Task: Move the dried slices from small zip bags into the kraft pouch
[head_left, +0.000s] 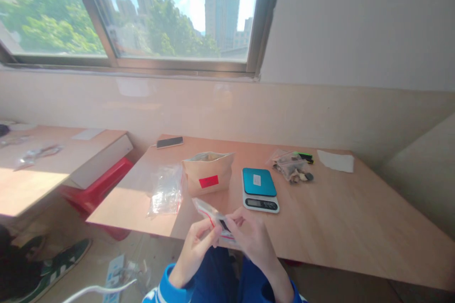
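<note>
Both hands grip a clear zip bag (206, 208) with a red seal line, held over the table's front edge. My left hand (201, 239) pinches its left side, thumb and fingers closed. My right hand (253, 236) is closed on the right side, and something small and dark shows between the hands, too little of it to name. Just beyond stands an open brown paper pouch (208, 177) with a red label. To its left lies a stack of clear plastic bags (165, 191). Right of the pouch sits a digital scale (259, 182) with a teal plate and nothing on it.
Filled clear bags (291, 165) lie right of the scale, near a green-and-black item (304, 157) and a white paper (336, 161). A phone (169, 142) rests at the back left. A red stool (95, 184) stands between the tables. Someone's shoe (66, 260) is at lower left.
</note>
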`<state>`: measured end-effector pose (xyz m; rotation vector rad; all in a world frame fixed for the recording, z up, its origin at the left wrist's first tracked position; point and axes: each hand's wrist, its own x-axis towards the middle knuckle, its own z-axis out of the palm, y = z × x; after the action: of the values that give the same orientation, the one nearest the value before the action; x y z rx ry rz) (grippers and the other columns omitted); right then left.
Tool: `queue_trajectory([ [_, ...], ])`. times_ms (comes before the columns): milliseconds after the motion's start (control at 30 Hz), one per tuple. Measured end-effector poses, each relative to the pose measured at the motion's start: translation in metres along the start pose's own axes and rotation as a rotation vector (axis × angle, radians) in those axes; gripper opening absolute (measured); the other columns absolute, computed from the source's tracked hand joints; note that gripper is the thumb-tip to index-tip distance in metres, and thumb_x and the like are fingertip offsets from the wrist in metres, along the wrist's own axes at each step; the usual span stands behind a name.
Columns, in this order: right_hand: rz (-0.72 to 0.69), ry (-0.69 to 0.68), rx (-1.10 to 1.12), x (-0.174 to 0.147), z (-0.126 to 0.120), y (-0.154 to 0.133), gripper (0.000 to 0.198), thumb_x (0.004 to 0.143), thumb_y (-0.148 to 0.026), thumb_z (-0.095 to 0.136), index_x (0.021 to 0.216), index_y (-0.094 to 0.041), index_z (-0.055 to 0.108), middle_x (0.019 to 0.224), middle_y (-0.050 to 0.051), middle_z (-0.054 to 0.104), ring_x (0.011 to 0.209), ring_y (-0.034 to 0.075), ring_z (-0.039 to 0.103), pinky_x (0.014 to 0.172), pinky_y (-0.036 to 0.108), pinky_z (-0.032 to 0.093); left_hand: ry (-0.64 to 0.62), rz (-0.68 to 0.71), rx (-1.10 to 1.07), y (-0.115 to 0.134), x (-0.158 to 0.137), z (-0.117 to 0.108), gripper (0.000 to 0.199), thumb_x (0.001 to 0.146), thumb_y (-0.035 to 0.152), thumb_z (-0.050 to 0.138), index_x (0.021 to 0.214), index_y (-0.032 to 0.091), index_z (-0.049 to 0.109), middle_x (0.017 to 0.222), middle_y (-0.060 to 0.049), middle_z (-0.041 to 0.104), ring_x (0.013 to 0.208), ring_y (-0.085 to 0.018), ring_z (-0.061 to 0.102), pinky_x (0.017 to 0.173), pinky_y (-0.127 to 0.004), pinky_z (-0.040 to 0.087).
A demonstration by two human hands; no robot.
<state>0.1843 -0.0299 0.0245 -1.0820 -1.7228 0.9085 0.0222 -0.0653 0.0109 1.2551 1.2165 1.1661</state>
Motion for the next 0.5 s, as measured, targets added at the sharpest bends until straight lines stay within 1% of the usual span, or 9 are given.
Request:
queue_trajectory([
  [67,0.018,0.288,0.012,0.005,-0.012,0.009,0.022,0.084,-0.035,0.057,0.068,-0.020,0.056,0.061,-0.002,0.059,0.059,0.013,0.056,0.060,0.024,0.046,-0.044,0.000,0.033,0.000,-0.002,-0.001,0.047,0.080,0.055,0.055,0.048,0.020,0.052,0.050,-0.001,0.048,0.054,-0.016,0.044,0.058,-0.029,0.035],
  [100,0.040,0.402,0.027,0.007,-0.018,0.014,0.023,0.083,-0.038,0.058,0.068,-0.020,0.054,0.061,-0.002,0.058,0.059,0.014,0.057,0.060,0.025,0.047,-0.039,-0.001,0.046,-0.001,-0.002,-0.002,0.049,0.079,0.055,0.056,0.046,0.020,0.049,0.049,-0.001,0.046,0.053,-0.015,0.044,0.057,-0.029,0.035],
  [133,0.060,0.468,0.048,0.009,-0.025,0.016,0.024,0.082,-0.040,0.060,0.069,-0.020,0.053,0.062,-0.002,0.059,0.061,0.015,0.058,0.061,0.026,0.048,-0.023,-0.002,0.053,-0.001,-0.003,-0.003,0.049,0.079,0.055,0.057,0.045,0.020,0.047,0.049,0.000,0.046,0.053,-0.014,0.043,0.057,-0.028,0.034],
  [167,0.073,0.490,0.073,0.010,-0.030,0.018,0.025,0.081,-0.042,0.061,0.070,-0.020,0.054,0.064,-0.001,0.060,0.063,0.016,0.060,0.062,0.027,0.050,-0.009,-0.002,0.050,-0.001,-0.002,-0.003,0.050,0.079,0.055,0.058,0.046,0.020,0.046,0.050,0.000,0.047,0.053,-0.014,0.044,0.058,-0.028,0.035],
  [233,0.073,0.475,0.119,0.010,-0.036,0.016,0.025,0.080,-0.043,0.062,0.072,-0.020,0.056,0.066,0.001,0.063,0.066,0.017,0.063,0.065,0.029,0.052,-0.024,0.000,0.006,-0.002,-0.002,-0.004,0.049,0.079,0.055,0.058,0.048,0.019,0.046,0.052,0.000,0.048,0.055,-0.014,0.046,0.060,-0.027,0.037],
  [333,0.037,0.461,0.210,0.007,-0.034,0.005,0.024,0.082,-0.042,0.062,0.073,-0.020,0.056,0.065,0.001,0.065,0.064,0.017,0.064,0.066,0.030,0.053,-0.074,0.028,-0.143,-0.006,0.001,-0.003,0.048,0.082,0.059,0.050,0.054,0.020,0.049,0.057,0.000,0.050,0.059,-0.015,0.048,0.064,-0.029,0.041],
  [400,0.046,0.430,0.285,0.004,-0.030,-0.003,0.022,0.083,-0.040,0.062,0.074,-0.020,0.056,0.065,0.001,0.066,0.064,0.017,0.065,0.065,0.029,0.053,-0.004,0.043,-0.224,-0.012,0.004,0.001,0.047,0.086,0.058,0.044,0.060,0.020,0.054,0.066,-0.002,0.056,0.067,-0.018,0.052,0.071,-0.032,0.044],
  [467,0.085,0.411,0.367,0.002,-0.025,-0.010,0.022,0.084,-0.040,0.061,0.074,-0.020,0.055,0.064,0.000,0.065,0.063,0.015,0.064,0.064,0.027,0.052,0.080,-0.014,-0.258,-0.021,0.005,0.005,0.039,0.083,0.057,0.049,0.073,0.022,0.063,0.080,-0.004,0.063,0.083,-0.023,0.058,0.082,-0.035,0.046],
  [500,0.113,0.402,0.415,0.002,-0.023,-0.013,0.023,0.085,-0.040,0.061,0.074,-0.020,0.054,0.064,-0.001,0.064,0.061,0.014,0.063,0.063,0.026,0.052,0.103,-0.063,-0.260,-0.027,0.005,0.008,0.035,0.078,0.058,0.056,0.082,0.024,0.067,0.087,-0.005,0.066,0.091,-0.025,0.059,0.086,-0.037,0.046],
])
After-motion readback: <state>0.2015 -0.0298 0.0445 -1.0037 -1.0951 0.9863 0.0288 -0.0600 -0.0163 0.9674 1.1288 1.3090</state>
